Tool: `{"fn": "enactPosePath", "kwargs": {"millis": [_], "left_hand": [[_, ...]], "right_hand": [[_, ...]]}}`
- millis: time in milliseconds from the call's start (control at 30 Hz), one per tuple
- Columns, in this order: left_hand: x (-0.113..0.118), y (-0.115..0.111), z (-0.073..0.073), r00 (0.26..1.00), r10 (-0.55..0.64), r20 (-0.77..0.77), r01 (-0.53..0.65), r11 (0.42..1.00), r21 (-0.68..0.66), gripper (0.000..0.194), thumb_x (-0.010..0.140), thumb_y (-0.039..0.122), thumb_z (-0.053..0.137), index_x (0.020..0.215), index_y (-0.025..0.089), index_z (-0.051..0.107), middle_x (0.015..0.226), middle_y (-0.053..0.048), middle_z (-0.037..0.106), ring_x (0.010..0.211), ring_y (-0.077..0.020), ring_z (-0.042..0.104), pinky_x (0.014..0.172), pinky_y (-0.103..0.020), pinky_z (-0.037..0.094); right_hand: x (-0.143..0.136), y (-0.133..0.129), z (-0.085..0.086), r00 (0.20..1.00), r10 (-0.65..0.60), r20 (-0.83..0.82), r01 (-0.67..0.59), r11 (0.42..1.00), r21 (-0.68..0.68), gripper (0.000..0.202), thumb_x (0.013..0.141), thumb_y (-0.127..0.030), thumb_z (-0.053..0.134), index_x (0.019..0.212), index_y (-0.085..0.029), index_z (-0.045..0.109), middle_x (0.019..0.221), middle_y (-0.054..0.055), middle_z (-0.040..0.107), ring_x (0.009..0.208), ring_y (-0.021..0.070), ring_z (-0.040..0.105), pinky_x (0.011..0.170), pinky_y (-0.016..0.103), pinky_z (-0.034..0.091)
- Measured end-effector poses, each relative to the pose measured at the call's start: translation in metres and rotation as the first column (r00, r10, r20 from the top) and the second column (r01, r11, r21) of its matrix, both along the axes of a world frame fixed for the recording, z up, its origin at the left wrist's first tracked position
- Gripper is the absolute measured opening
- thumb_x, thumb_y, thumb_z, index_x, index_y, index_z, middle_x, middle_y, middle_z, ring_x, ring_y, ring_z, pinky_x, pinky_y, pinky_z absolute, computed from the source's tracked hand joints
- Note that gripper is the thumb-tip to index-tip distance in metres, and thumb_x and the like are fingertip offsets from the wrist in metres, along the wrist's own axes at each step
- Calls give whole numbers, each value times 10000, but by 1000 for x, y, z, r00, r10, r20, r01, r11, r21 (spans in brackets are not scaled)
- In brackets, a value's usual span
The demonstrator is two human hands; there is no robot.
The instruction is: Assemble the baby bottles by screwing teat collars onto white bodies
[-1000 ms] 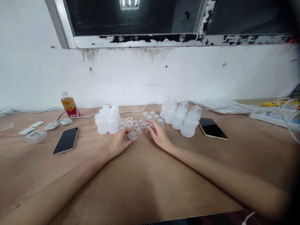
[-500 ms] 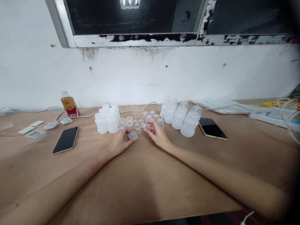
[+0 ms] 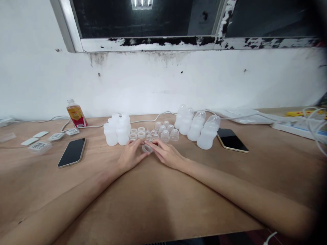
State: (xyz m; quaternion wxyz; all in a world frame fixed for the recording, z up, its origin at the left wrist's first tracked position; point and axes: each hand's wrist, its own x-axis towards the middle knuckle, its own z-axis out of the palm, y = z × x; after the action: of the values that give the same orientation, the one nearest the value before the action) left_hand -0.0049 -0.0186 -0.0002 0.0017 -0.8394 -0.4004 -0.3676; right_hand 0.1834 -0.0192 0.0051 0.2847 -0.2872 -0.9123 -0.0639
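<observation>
Near the table's middle, my left hand [image 3: 131,154] grips a translucent bottle collar ring [image 3: 147,148] between thumb and fingers. My right hand [image 3: 166,154] meets it from the other side, its fingers drawn together at the ring's upper edge. Whatever those fingertips hold is hidden. Just beyond lie several clear bottle nipples [image 3: 149,137], partly behind the fingers. More collar rings [image 3: 141,134] sit left of the nipples, and clear dome caps [image 3: 174,135] stand to their right. Frosted white bottles [image 3: 111,134] without caps are grouped behind my left hand.
Capped bottles [image 3: 206,134] stand in a row at right, with a dark tablet [image 3: 232,140] beside them. On the left are a phone [image 3: 72,152], a drink bottle [image 3: 77,114] and small plastic cases [image 3: 40,146]. A white cable [image 3: 146,120] runs along the back.
My right hand has moved left from beside the clear caps to the collar ring, uncovering a cap. My left hand keeps hold of the ring, which has shifted slightly right.
</observation>
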Motion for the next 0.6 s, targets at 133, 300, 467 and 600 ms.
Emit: {"fn": "enactPosePath", "kwargs": {"millis": [133,300,467,600], "left_hand": [[0,-3,3,1000,-20,-15,20,999,36,289,727,366,538,948,205,446,949,-15,596,896,-161,543,822,-323,362],[1,-7,6,997,-80,-20,80,996,39,260,741,311,536,964,220,437,1075,-12,561,983,-154,507,836,-316,343],[3,-10,10,993,-112,-43,112,994,-14,298,742,323,522,1007,214,436,1122,-42,519,1044,-176,465,870,-342,332],[5,-11,10,997,-58,-43,57,998,-31,231,776,307,464,980,198,460,1021,-46,545,971,-174,491,827,-327,366]], "right_hand": [[-1,-2,2,994,31,-108,-39,996,-80,397,837,-224,335,1232,-193,309,1096,100,424,850,144,498,719,278,442],[-2,4,1,974,-122,-191,61,953,-297,324,822,-302,385,1117,-174,419,927,68,543,734,140,510,692,292,418],[-2,13,-3,965,-102,-242,-29,875,-483,210,808,-326,411,879,-173,537,783,23,594,677,122,528,629,248,402],[-2,15,-4,928,-137,-347,-77,840,-537,169,776,-317,462,858,-175,504,786,14,584,696,113,535,629,231,407]]}}
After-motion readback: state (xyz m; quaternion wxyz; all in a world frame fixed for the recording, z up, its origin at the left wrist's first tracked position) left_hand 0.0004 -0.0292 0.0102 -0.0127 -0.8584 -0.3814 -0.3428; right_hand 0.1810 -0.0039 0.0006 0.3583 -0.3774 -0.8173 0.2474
